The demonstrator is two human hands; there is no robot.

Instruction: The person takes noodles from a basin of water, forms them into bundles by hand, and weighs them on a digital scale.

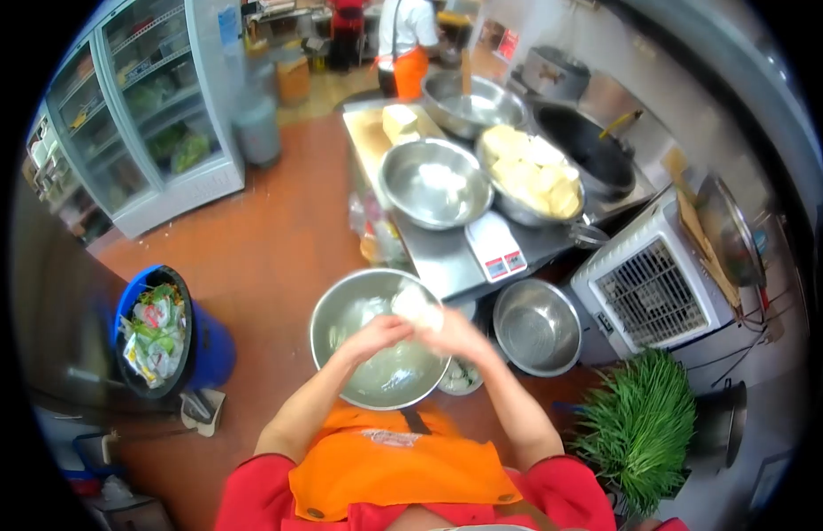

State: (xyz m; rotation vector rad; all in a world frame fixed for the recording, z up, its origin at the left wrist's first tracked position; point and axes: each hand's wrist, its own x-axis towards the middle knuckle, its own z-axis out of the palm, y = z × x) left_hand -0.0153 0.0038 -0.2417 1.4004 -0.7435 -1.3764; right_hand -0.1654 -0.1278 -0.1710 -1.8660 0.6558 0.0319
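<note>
The right hand is holding a blurry white lump over a big round silver metal bowl. The left hand is sitting close beside the lump, but I cannot tell if it is gripping too

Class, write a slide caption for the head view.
Left hand and right hand close together at a blurred white item over a metal bowl.

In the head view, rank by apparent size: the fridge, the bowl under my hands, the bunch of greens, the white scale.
1. Fridge
2. Bowl and greens: too alike to rank
3. Scale
</note>
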